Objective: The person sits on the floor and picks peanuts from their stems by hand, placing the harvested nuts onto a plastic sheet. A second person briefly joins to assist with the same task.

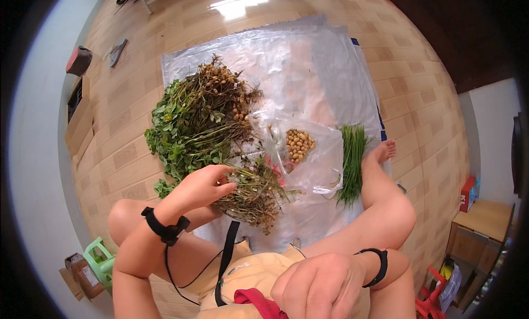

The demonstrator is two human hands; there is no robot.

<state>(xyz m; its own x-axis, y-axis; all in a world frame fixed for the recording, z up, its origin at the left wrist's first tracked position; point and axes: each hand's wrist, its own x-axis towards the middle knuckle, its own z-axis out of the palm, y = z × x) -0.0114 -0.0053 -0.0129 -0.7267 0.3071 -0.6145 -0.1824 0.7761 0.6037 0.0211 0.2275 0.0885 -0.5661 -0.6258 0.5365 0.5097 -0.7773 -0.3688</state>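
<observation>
My left hand (210,186) hovers over a small bunch of uprooted plants with brown roots (256,195), its thumb and fingers apart. Close to my chest is my right hand (320,284), its fingers curled; whether anything is inside cannot be seen. A large heap of peanut plants (194,124), with green leaves and pods on the roots, lies at the left of a plastic sheet (285,66). Peanuts in their shells (299,144) are piled on a clear plastic bag (326,170). To the right of the bag lies a bundle of long green stalks (352,164).
My legs are spread around the near end of the sheet, the right foot (382,150) at its right edge. A green plastic stool (99,261) and cardboard box (82,277) stand lower left, a red stool (430,298) and wooden cabinet (485,219) lower right.
</observation>
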